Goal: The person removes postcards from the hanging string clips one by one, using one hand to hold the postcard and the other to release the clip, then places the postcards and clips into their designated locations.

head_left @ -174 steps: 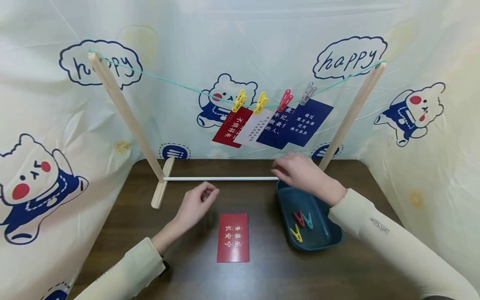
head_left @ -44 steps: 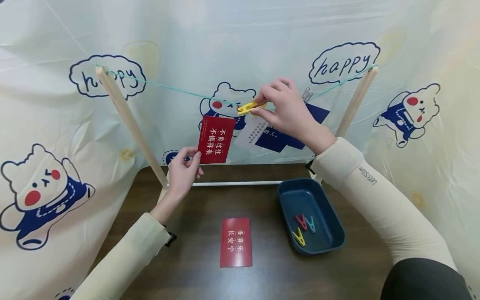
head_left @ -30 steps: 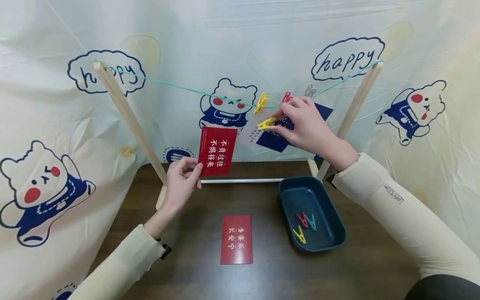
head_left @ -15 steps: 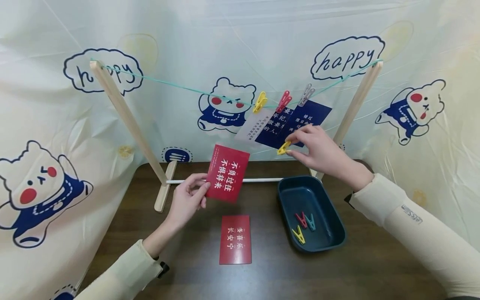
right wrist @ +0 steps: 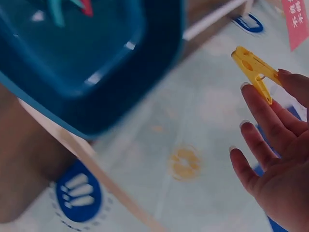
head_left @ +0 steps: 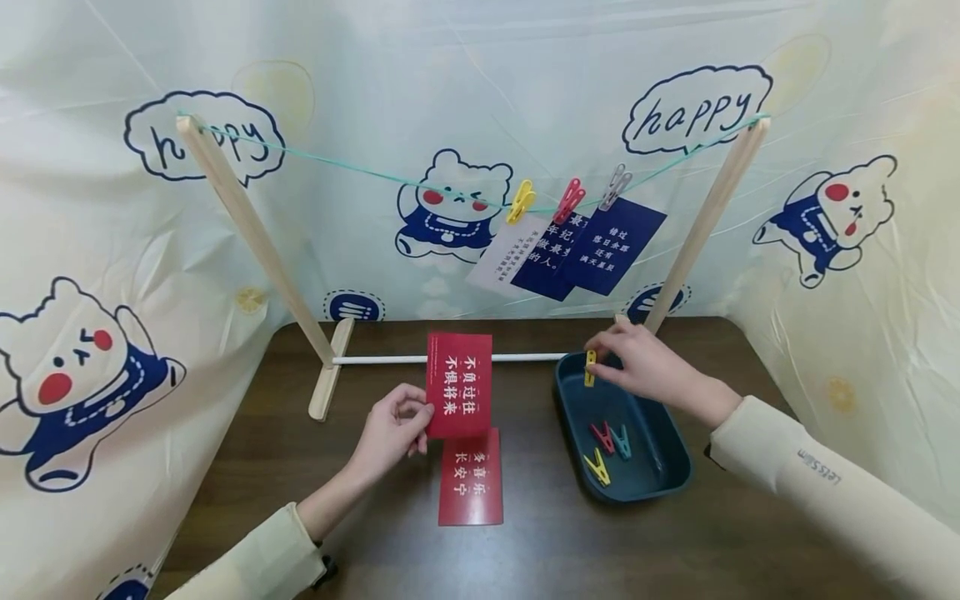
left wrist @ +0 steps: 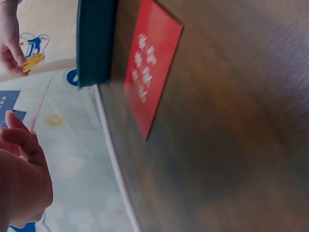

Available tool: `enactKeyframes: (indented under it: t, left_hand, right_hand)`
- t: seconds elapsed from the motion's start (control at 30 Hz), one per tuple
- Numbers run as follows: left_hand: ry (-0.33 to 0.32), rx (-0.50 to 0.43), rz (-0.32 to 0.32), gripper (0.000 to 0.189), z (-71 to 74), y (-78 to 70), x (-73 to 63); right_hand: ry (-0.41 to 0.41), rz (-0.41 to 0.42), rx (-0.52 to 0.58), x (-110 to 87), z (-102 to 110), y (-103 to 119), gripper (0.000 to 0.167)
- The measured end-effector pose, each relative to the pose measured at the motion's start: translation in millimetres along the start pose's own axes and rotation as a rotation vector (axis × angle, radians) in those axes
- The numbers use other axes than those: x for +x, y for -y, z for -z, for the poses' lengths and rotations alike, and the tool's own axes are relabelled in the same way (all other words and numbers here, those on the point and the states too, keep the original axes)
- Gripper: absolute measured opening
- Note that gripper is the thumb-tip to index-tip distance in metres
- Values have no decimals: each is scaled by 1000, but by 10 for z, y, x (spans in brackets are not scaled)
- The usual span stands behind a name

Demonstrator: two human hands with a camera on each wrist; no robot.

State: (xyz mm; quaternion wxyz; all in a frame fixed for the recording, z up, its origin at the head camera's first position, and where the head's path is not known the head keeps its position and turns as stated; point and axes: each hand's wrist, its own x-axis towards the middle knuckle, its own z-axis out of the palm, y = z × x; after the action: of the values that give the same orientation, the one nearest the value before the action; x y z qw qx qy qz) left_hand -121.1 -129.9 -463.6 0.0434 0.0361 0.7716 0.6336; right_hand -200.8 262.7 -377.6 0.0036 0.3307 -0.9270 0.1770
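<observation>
In the head view my left hand (head_left: 390,429) pinches a red card (head_left: 460,362) by its lower left edge, above the table. My right hand (head_left: 648,360) holds a yellow clothespin (head_left: 590,369) between thumb and fingertips, over the back of a dark blue bin (head_left: 652,475). The right wrist view shows this clothespin (right wrist: 255,81) with nothing in its jaws. A second red card (head_left: 471,504) lies flat on the table, its upper part hidden by the held one. In the bin lie a red clothespin (head_left: 602,438), a teal one (head_left: 621,442) and a yellow one (head_left: 597,469).
A green string (head_left: 352,171) sags between two wooden posts (head_left: 251,229). From it hang a white card (head_left: 506,258) and two dark blue cards (head_left: 618,246), under yellow, red and grey clothespins. A white rod (head_left: 382,360) runs low between the posts. A printed curtain surrounds the table.
The red card and its yellow clothespin have come off the string. My left hand has lowered the card toward the table, while my right hand has brought the clothespin down to the bin.
</observation>
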Motion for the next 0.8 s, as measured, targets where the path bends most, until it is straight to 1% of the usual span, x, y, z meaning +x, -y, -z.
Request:
enactKeyframes:
  t: [0.13,0.2,0.37,0.6,0.73,0.8]
  left_hand:
    - [36,33,49,14,-34,122,-46]
    - [59,43,75,16,-57,184,-76]
    - [107,41,134,16,-122,331,-157]
    - [138,57,168,14,-179,554,-256]
    - [165,47,183,14,-196,633,-306]
    - [176,59,181,13,-202,656,-322]
  right_hand:
    - [72,-18,18,-99,-215,-94,30]
    - [109,-39,35,-151,-306,-133,31]
    - [177,-106,91,-271,-460,-191,30]
    - [278,-143,77,-376,-600,-234,28]
    - [347,-181,88,-421,-650,-226,27]
    - [377,-206,93,-444,-672,-217,26]
